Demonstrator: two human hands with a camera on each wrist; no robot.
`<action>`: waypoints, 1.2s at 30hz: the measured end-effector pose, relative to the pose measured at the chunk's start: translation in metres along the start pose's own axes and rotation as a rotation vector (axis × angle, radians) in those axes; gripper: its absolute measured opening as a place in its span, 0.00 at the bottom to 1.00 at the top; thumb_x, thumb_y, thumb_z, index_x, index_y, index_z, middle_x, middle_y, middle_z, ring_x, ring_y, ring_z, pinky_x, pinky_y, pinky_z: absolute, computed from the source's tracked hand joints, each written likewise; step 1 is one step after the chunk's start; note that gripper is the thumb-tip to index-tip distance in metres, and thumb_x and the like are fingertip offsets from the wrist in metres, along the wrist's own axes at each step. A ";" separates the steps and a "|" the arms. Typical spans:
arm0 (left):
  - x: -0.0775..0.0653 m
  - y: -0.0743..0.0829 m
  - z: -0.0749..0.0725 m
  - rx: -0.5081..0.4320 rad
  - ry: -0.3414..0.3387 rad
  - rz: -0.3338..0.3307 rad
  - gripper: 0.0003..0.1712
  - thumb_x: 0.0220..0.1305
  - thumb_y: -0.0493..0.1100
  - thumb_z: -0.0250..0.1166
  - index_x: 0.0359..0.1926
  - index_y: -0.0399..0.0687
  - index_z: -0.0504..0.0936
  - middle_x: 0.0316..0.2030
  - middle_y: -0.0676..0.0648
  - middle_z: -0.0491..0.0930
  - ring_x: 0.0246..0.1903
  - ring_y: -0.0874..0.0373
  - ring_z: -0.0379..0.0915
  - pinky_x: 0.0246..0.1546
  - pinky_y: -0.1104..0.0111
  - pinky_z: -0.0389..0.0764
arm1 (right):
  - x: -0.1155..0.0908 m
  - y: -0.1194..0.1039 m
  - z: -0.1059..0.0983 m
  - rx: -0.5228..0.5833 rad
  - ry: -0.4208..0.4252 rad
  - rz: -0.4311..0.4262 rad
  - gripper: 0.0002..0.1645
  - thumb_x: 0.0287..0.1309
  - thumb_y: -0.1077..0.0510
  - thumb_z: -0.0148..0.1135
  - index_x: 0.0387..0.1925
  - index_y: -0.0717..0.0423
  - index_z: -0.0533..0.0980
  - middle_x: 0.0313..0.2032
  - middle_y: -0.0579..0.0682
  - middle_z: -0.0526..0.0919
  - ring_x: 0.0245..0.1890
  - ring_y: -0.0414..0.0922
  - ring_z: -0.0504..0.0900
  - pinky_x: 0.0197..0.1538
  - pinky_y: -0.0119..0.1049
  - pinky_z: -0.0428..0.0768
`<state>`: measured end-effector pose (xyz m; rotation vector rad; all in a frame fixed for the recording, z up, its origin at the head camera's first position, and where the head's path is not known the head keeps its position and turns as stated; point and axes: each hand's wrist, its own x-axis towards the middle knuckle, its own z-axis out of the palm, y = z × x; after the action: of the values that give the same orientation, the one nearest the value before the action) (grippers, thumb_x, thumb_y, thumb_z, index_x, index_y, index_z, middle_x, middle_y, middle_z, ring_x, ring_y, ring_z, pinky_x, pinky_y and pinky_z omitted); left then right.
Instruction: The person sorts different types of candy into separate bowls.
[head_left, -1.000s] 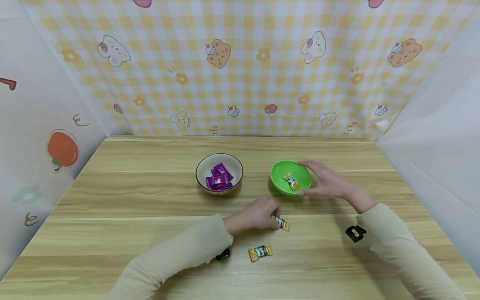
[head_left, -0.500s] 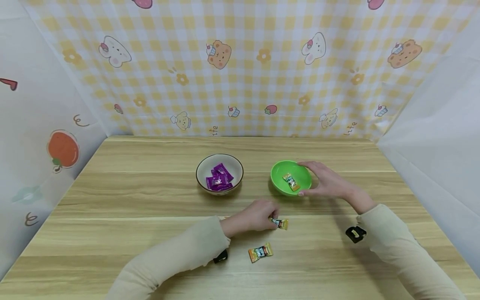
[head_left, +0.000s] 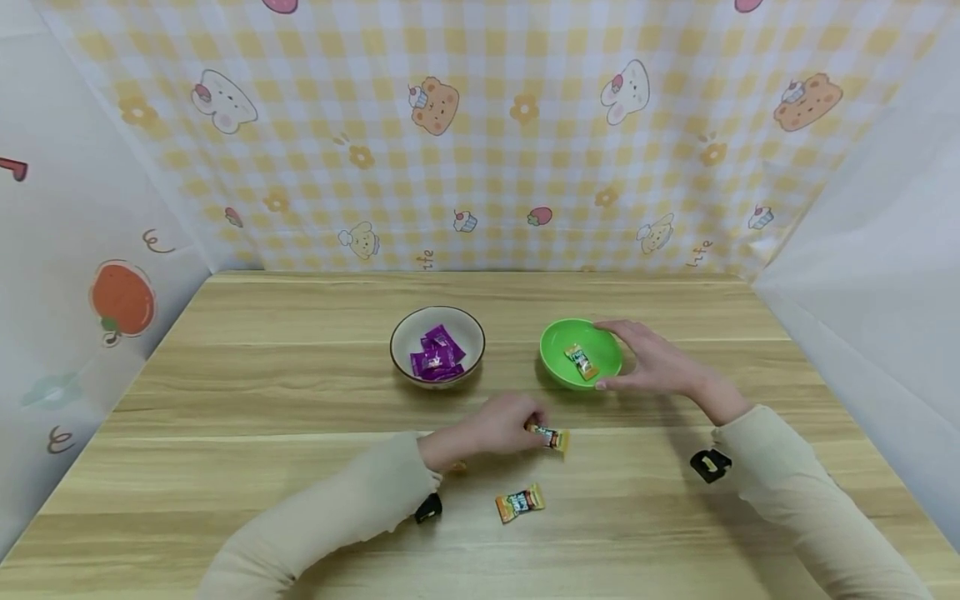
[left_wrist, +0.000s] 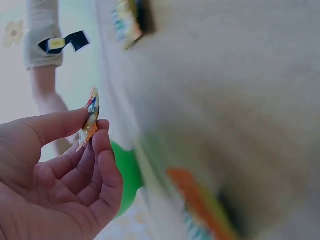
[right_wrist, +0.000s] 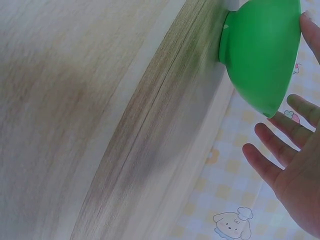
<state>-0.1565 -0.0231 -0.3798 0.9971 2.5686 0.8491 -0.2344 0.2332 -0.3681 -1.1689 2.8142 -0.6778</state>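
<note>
My left hand (head_left: 504, 423) pinches a small yellow candy packet (head_left: 557, 439) between thumb and fingers, above the table in front of the bowls. In the left wrist view this wrapped candy (left_wrist: 91, 117) stands edge-on at the fingertips. My right hand (head_left: 656, 362) rests at the right side of a green bowl (head_left: 558, 367), thumb and forefinger spread along its rim. The right wrist view shows the fingers loosely extended beside the bowl's outer wall (right_wrist: 262, 55). One yellow candy packet (head_left: 581, 362) lies inside that bowl.
A cream bowl with a dark rim (head_left: 405, 337) holds several purple packets (head_left: 437, 358) to the left. Another yellow packet (head_left: 520, 503) lies on the wooden table (head_left: 637, 533) nearer me. An orange-yellow edge (head_left: 458, 467) peeks out by my left wrist. A checked curtain (head_left: 495, 150) hangs behind.
My left hand has shifted to the left with the candy packet pinched in it, uncovering a bit of another packet near the wrist. My right hand has stayed at the green bowl.
</note>
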 end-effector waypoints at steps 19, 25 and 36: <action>0.028 -0.004 -0.041 -0.504 0.210 -0.270 0.09 0.55 0.46 0.63 0.28 0.45 0.77 0.21 0.49 0.77 0.24 0.56 0.73 0.24 0.70 0.74 | -0.001 -0.001 -0.002 0.010 -0.007 -0.003 0.51 0.39 0.40 0.67 0.60 0.64 0.59 0.56 0.61 0.64 0.56 0.57 0.60 0.54 0.55 0.60; 0.045 -0.004 -0.041 -0.490 0.257 -0.291 0.10 0.55 0.47 0.63 0.27 0.44 0.77 0.21 0.48 0.77 0.26 0.52 0.73 0.22 0.72 0.71 | -0.001 -0.002 -0.002 0.014 -0.012 0.005 0.51 0.40 0.40 0.67 0.60 0.63 0.58 0.56 0.61 0.64 0.56 0.57 0.60 0.54 0.55 0.60; 0.067 -0.009 -0.029 -0.430 0.307 -0.327 0.10 0.52 0.47 0.65 0.27 0.45 0.78 0.18 0.52 0.74 0.18 0.63 0.66 0.18 0.75 0.67 | -0.001 -0.002 -0.002 0.021 -0.035 0.035 0.52 0.40 0.37 0.65 0.61 0.61 0.57 0.57 0.60 0.63 0.57 0.56 0.59 0.54 0.55 0.59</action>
<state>-0.2228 0.0047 -0.3645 0.3329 2.5117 1.4597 -0.2331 0.2332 -0.3653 -1.1149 2.7843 -0.6759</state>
